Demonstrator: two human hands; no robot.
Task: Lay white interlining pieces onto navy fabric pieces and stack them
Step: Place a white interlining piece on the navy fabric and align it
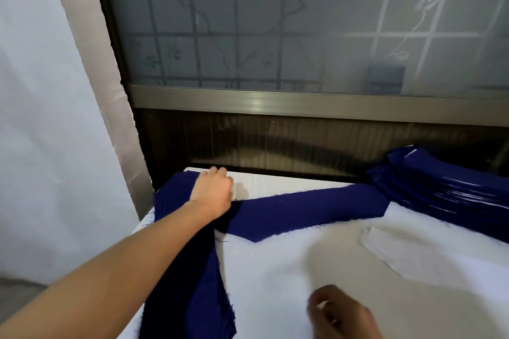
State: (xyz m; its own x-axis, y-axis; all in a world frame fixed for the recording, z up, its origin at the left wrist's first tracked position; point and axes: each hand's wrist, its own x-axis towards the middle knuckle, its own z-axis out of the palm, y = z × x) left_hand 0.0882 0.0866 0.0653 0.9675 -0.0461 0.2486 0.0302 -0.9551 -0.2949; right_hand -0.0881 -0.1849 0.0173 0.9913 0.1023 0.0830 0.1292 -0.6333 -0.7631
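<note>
Over at the far-left bench (275,283) corner: left hand (213,191) curled onto the end of a navy fabric piece (303,209), grip unclear. Stretches rightward toward the navy stack (440,187). White interlining piece (385,253) just right, nearer the blurred right hand (341,316), grip unreadable.

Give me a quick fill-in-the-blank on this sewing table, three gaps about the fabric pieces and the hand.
1. The left hand reaches onto the ____ fabric pile.
2. The tall stack sits at the table's far ____ corner.
3. The loose interlining piece lying near that stack is ____.

Missing words: navy; right; white.
</note>
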